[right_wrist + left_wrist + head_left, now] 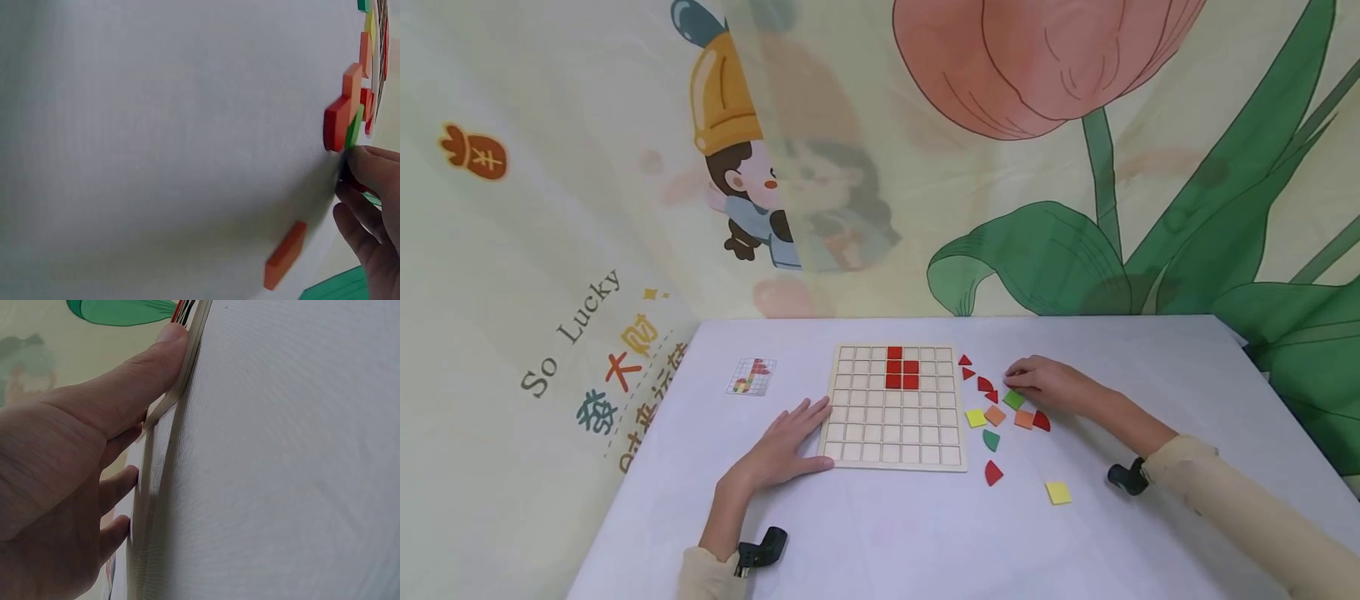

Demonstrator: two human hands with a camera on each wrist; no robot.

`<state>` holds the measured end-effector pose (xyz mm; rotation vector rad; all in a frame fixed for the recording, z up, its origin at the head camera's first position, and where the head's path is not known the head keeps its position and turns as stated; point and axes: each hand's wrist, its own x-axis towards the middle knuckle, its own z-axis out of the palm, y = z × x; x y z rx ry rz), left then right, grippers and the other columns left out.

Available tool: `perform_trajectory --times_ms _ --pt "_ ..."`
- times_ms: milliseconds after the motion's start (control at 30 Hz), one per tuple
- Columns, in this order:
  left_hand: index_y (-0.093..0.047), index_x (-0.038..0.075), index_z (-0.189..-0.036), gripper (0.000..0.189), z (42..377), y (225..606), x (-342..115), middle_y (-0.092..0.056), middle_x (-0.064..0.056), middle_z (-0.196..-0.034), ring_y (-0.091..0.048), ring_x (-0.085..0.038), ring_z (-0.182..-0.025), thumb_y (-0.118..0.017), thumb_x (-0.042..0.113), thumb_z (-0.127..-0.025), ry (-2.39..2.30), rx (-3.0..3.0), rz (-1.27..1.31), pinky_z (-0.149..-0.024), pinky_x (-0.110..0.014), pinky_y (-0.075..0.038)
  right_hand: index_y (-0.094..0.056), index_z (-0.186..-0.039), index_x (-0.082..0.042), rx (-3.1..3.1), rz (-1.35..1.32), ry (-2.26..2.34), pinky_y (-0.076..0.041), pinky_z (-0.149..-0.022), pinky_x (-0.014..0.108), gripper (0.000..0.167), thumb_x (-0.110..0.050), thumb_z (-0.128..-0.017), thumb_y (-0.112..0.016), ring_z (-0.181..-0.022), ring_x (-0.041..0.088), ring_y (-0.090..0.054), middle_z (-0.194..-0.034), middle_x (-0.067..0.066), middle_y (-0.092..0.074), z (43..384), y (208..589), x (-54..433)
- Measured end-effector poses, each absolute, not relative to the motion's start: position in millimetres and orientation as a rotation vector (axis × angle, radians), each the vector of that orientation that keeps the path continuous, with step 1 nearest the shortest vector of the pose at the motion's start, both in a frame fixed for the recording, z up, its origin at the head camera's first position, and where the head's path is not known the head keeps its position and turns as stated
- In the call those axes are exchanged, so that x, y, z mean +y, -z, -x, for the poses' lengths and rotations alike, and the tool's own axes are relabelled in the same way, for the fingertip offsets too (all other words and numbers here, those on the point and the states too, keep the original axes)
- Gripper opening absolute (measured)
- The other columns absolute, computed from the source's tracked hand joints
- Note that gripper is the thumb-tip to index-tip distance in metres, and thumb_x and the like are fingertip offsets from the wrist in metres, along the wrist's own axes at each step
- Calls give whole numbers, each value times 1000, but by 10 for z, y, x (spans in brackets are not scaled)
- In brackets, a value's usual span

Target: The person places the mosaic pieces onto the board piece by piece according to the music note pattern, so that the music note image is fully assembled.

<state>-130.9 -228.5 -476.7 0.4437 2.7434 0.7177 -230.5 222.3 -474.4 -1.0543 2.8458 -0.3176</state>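
Observation:
A wooden grid board (859, 433) lies flat, with several red square tiles (894, 367) set in its upper middle cells. My left hand (781, 446) rests at the board's left edge, fingers spread and thumb at the lower left corner. In the left wrist view the thumb (147, 378) lies along the board's rim. To the right of the board, my right hand (1056, 385) is low over the table beside a green tile (1014, 399). It pinches a small dark red piece (354, 180), mostly hidden by the thumb and fingers.
Loose pieces lie right of the board: red quarter-rounds (993, 473) and triangles, orange squares (995, 415), a yellow square (975, 418) and a green quarter-round (992, 440). Another yellow square (1058, 493) sits nearer the front. A printed pattern card (751, 377) lies left of the board.

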Motion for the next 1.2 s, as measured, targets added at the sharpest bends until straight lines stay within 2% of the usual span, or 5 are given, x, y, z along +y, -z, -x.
perform_trajectory --times_ms 300,500,633,867,1200 --pt "-33 12 -152 85 1321 4768 -2295 -26 -3 -162 -16 -34 -151 -71 46 -83 -708 2748 -449 -122 -59 -12 -61 -131 -9 2805 1145 97 -59 -87 32 53 -4 -80 -75 -117 27 -59 -127 9 -63 2268 4726 2306" --pt "-33 12 -152 85 1322 4783 -2290 -26 -4 -162 -15 -35 -151 -71 47 -84 -731 2733 -473 -122 -59 -12 -68 -122 -9 2946 1000 284 -60 -83 32 39 -14 -83 -75 -103 22 -62 -110 6 -67 2325 4717 2217" --pt "-33 12 -152 85 1316 4790 -2290 -25 -4 -162 -15 -35 -151 -71 46 -84 -725 2734 -462 -122 -59 -12 -70 -117 -10 3000 955 407 -60 -85 34 34 -23 -85 -74 -103 20 -63 -109 4 -68 2362 4670 1910" --pt "-33 13 -152 85 1319 4797 -2277 -26 -3 -162 -15 -34 -151 -70 47 -84 -726 2742 -465 -122 -59 -12 -72 -103 -16 2952 1275 339 -57 -79 24 22 -29 -86 -74 -90 12 -60 -100 -2 -71 2384 4739 1294" --pt "-32 14 -152 85 1312 4789 -2292 -26 -2 -162 -15 -32 -152 -71 47 -84 -714 2748 -449 -123 -57 -12 -73 -104 -14 2915 1155 417 -58 -86 32 19 -24 -89 -70 -101 19 -62 -107 2 -70 2366 4808 980"
